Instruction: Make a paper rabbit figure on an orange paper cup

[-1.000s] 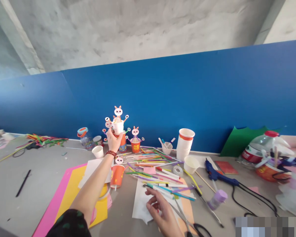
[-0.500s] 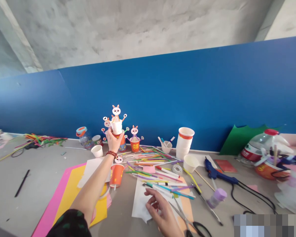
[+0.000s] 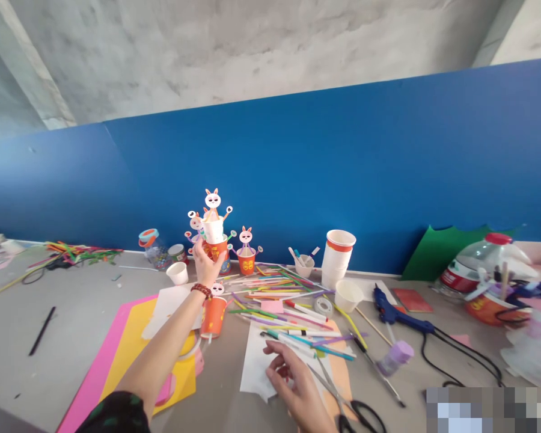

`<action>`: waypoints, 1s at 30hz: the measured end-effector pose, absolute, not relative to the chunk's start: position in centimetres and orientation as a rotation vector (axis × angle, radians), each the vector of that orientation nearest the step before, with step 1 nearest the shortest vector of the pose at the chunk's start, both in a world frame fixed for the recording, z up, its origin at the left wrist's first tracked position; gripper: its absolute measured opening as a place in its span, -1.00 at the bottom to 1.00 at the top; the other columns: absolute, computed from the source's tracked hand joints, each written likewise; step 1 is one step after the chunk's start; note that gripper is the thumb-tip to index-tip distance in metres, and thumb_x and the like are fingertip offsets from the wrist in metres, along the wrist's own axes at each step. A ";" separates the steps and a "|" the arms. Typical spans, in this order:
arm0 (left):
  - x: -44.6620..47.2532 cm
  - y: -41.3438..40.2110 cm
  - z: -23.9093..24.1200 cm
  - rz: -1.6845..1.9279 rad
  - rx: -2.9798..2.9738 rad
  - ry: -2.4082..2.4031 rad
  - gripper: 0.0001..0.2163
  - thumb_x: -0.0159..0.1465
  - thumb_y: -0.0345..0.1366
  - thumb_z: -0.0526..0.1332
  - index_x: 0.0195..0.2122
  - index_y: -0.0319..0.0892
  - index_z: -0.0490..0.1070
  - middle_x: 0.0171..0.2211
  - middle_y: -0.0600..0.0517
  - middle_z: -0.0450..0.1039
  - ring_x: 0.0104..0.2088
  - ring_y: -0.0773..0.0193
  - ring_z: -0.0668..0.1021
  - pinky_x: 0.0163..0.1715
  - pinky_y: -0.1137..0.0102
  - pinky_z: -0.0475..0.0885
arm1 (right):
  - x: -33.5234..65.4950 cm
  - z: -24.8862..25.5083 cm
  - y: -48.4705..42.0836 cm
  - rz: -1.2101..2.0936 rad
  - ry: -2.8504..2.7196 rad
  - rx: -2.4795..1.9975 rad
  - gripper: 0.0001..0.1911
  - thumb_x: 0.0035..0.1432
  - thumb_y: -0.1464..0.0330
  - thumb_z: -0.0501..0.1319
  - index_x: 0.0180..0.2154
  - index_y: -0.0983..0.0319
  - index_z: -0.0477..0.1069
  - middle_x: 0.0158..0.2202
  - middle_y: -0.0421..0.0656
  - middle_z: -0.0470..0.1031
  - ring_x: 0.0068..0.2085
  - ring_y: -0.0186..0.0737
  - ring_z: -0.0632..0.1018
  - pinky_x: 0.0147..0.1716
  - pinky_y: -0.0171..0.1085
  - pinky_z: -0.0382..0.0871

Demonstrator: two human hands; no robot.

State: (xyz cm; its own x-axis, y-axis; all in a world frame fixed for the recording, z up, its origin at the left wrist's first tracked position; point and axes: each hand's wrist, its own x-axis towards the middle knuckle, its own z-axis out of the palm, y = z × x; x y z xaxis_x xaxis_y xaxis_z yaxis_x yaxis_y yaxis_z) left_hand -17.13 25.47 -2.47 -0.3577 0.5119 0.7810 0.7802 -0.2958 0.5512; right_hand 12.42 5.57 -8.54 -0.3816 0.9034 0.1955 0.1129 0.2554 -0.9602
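Note:
My left hand (image 3: 206, 261) reaches far across the table, fingers around the side of an orange paper cup (image 3: 220, 248) on which a small white cup with a paper rabbit figure (image 3: 213, 224) stands. Another rabbit cup (image 3: 246, 257) stands just to the right, and a third orange rabbit cup (image 3: 213, 313) sits nearer, beside my forearm. My right hand (image 3: 295, 385) rests near the front edge on a white sheet of paper (image 3: 259, 373), fingers loosely curled with nothing visible in them. Many coloured straws and pens (image 3: 288, 307) lie between.
A stack of white cups (image 3: 337, 258), a single white cup (image 3: 348, 294), a blue glue gun (image 3: 394, 313) with black cord, scissors (image 3: 356, 412), a tape roll (image 3: 324, 308), pink and yellow sheets (image 3: 130, 349), a bead jar (image 3: 153, 246) and a plastic bottle (image 3: 478, 264) lie about. A blue board (image 3: 342, 180) backs the table.
The white rabbit cup, held up in my left hand before, now stands on the orange cup, and my hand has slid lower to that cup's side. My right hand has barely moved.

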 end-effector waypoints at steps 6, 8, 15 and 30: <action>-17.1 22.2 -3.2 -1.780 -1.716 -1.802 -0.54 0.30 -0.08 0.14 0.14 -0.19 0.12 0.08 -0.21 0.25 0.00 0.11 0.47 -0.11 0.22 0.48 | 12.5 -8.1 5.5 1.177 -1.726 -0.960 -0.62 0.27 0.25 0.14 0.11 0.12 0.32 -0.03 -0.05 0.48 -0.27 -0.22 0.53 -0.30 -0.27 0.47; -16.9 19.8 -3.2 -1.734 -1.824 -1.824 -0.70 0.34 -0.09 0.07 -0.01 -0.17 0.28 -0.06 -0.12 0.38 -0.06 0.13 0.50 -0.10 0.23 0.47 | 12.5 -7.9 5.5 1.149 -1.731 -0.967 -0.64 0.27 0.26 0.14 0.09 0.12 0.34 -0.06 -0.07 0.49 -0.29 -0.23 0.53 -0.32 -0.29 0.47; -16.8 10.3 -4.8 -1.472 -2.052 -1.938 -0.76 0.34 -0.14 0.07 -0.10 -0.13 0.39 -0.20 -0.05 0.49 -0.14 0.13 0.54 -0.08 0.24 0.43 | 13.0 -8.1 5.7 1.083 -1.624 -1.015 -0.70 0.30 0.22 0.11 -0.02 0.18 0.43 -0.13 -0.05 0.54 -0.29 -0.21 0.54 -0.30 -0.29 0.51; -15.5 8.6 -6.5 -0.762 -1.919 -2.489 -0.17 0.24 0.01 0.13 0.35 -0.31 -0.28 -0.29 -0.06 0.53 -0.35 0.05 0.60 -0.50 0.35 0.32 | 17.6 -5.7 3.3 0.856 -1.720 -1.075 -0.78 0.30 0.27 0.12 -0.12 0.18 0.48 -0.19 -0.08 0.57 -0.29 -0.22 0.59 -0.27 -0.32 0.51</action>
